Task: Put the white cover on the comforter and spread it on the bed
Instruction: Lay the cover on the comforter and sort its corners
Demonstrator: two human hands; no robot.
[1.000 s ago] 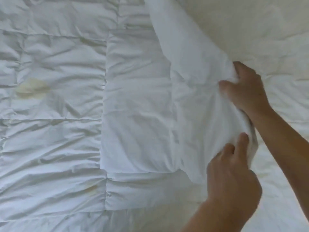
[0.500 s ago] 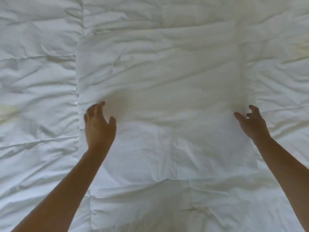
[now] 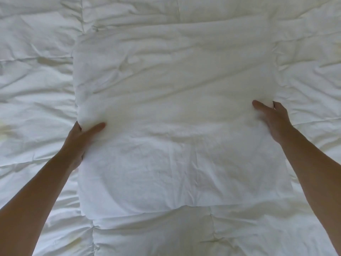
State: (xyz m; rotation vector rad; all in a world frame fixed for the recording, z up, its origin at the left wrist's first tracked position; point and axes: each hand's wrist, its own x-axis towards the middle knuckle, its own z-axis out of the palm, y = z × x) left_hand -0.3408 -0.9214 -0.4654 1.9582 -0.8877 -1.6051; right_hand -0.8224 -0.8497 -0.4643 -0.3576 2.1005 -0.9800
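White folded cover lay flat on the quilted comforter in front of us. Our left hand pinched its left edge, thumb on top, and our right hand gripped the right edge likewise; the fingers beneath were probably curled, though hidden.

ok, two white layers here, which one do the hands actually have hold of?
The folded white cover, the smooth rectangle on top. The left hand and right hand grip its side edges. The comforter beneath is quilted with stitched seams and untouched.
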